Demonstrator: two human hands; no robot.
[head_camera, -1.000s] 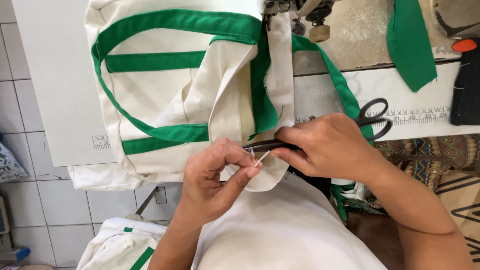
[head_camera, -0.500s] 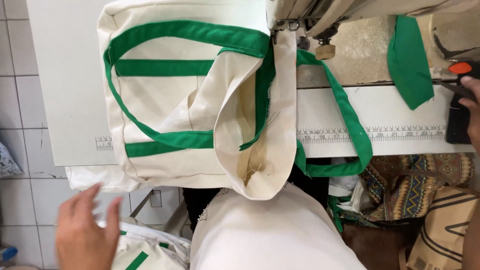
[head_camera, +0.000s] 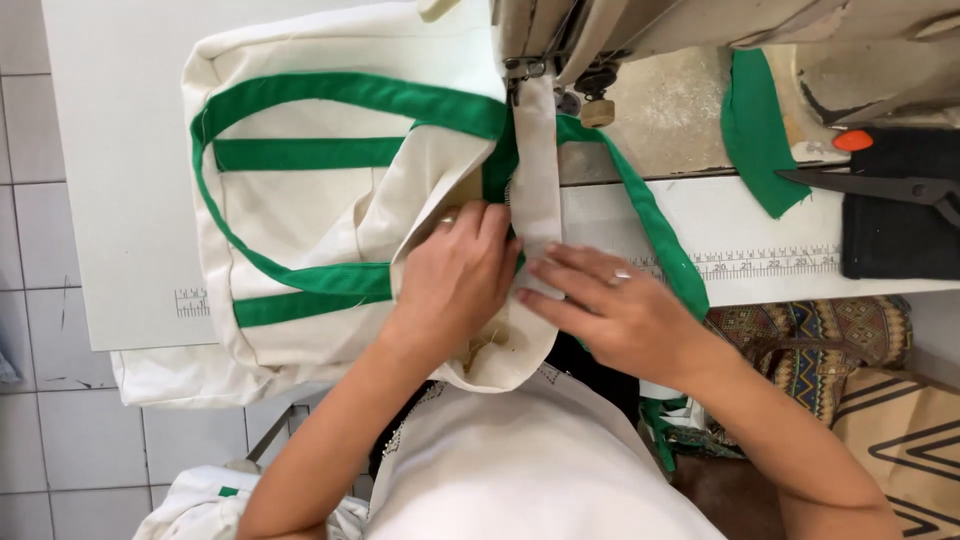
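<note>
Head view: tote bag (head_camera: 300, 200) under both hands (head_camera: 540, 285)

Cream tote bag (head_camera: 300, 200) with green straps (head_camera: 330, 95); white tabletop (head_camera: 110, 150); a loose green cloth scrap (head_camera: 755, 130); black scissors (head_camera: 880, 186) with an orange tip; a brown geometric-patterned fabric (head_camera: 820, 345); pale grey floor tiles (head_camera: 40, 430).
</note>
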